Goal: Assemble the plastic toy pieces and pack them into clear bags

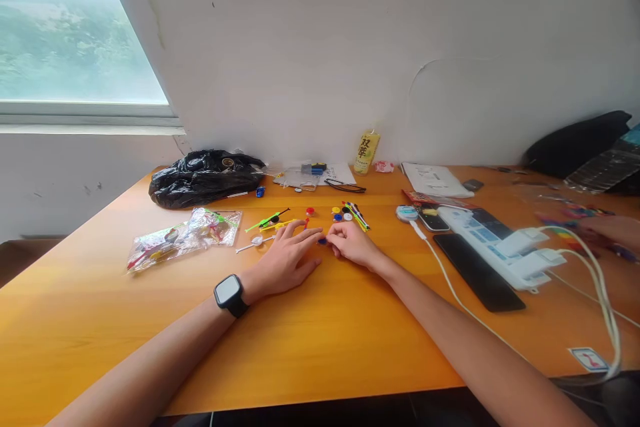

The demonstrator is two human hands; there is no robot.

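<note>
A small blue piece [322, 241] is seen low on the table between the two hands' fingertips; most of it is covered by fingers, so its full shape cannot be told. With that piece taken as the clock's centre, the left hand [286, 257] is laid at 8 o'clock, palm down, its fingers spread and stretched out toward the piece. The right hand [353, 244] is set at 3 o'clock with its fingers curled beside the piece; whether the piece is pinched by them cannot be told.

A white stick with a round end [257, 241] is partly hidden by the left hand at 9 o'clock. Thin green sticks [267, 219] are scattered at 10 o'clock, and a round red piece [310, 211] is placed between 11 and 12. At 1 o'clock, small round pieces [348, 217] in yellow, blue and white are gathered, with a bundle of slim colored sticks [358, 216] laid at 2.

Crinkled clear bags [173, 245] are spread farther out at 9 o'clock, and a glossy, crumpled black bag [203, 180] is heaped at 10. A yellow-labeled bottle [367, 152] is stood at 1. The smooth, wood-grained table [310, 347] is crowded at 3 by a white power strip [475, 240] with plugs and cables.
</note>
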